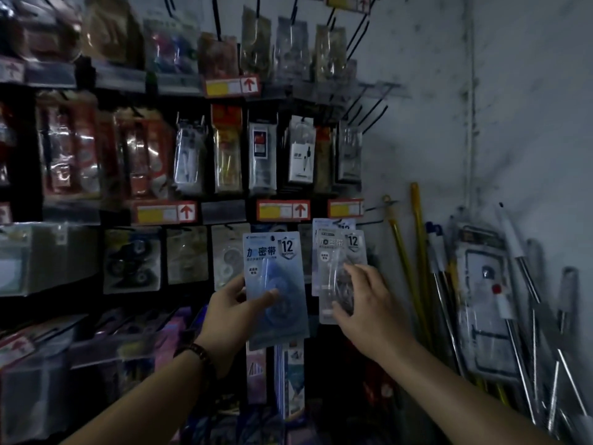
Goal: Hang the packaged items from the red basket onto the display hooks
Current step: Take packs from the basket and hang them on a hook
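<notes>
Plainly, the left thumb and fingers (269, 296) pinch a blue pack (272, 252) by its lower half, thumb on the front, the other fingers behind its left edge. The left hand (229, 313) holds it upright in front of the display rack, printed "12" at the top corner. Just beside it, the right hand (372, 303) grips a grey pack (337, 248) of the same kind, fingertips spread over the clear blister and the thumb at the bottom edge. Whether that pack's top sits on a hook I cannot tell. A third pack (322, 223) of the same print hangs right behind it, peeking out above.

A beaded bracelet (199, 351) circles the left wrist. Above the hands runs a row of red-and-yellow price labels (283, 209), and over that more packaged goods (300, 155) hang in rows. Bare black hooks (369, 114) jut from the rack's right end. Further right, yellow poles (417, 239) and metal rods lean against the stained white wall (481, 123).
</notes>
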A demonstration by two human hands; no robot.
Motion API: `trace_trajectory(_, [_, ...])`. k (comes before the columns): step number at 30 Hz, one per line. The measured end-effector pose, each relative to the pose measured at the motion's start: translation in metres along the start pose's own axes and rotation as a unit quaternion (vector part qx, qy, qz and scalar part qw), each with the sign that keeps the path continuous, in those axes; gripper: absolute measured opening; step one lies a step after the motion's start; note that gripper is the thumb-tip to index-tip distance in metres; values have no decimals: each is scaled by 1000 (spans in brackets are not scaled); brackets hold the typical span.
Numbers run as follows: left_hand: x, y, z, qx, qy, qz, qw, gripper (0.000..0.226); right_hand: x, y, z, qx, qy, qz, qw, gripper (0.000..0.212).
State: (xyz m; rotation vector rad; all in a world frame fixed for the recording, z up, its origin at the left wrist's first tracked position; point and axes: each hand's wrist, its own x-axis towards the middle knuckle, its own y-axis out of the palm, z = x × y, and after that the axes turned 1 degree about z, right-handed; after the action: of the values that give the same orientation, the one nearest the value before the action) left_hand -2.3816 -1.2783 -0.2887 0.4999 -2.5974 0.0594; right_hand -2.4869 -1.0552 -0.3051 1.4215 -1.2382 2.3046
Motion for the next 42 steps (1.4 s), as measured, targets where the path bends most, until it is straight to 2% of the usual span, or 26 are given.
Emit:
trace_trajectory(4, [14,8,-1,34,1,15,999,27,19,9,-19,-30,9,-2,1000,80])
trace_trajectory(13, [38,10,-7,79,-8,17,997,30,44,20,-28,-55,-11,-43,998,78])
trace_trajectory(25, [42,17,-22,99,-27,18,995,23,63,29,-22,-76,2,13,997,66])
trace_trajectory(29, [43,17,-23,94,-26,13,995,32,69,38,-21,-78,26,32,996,71])
trace_trajectory(32, [42,13,-22,104,-24,10,994,35,66,39,-19,-67,27,18,997,62])
trace_trajectory(36, [40,19,-22,89,-22,3,996,33,45,29,2,1,-18,-24,1000,44])
trace_trajectory(39, [37,36,-20,88,-12,11,996,28,26,20,20,45,-40,-19,998,55])
trace_trajectory(42, [32,52,-17,95,-9,23,995,26,14,18,28,69,-57,5,996,79])
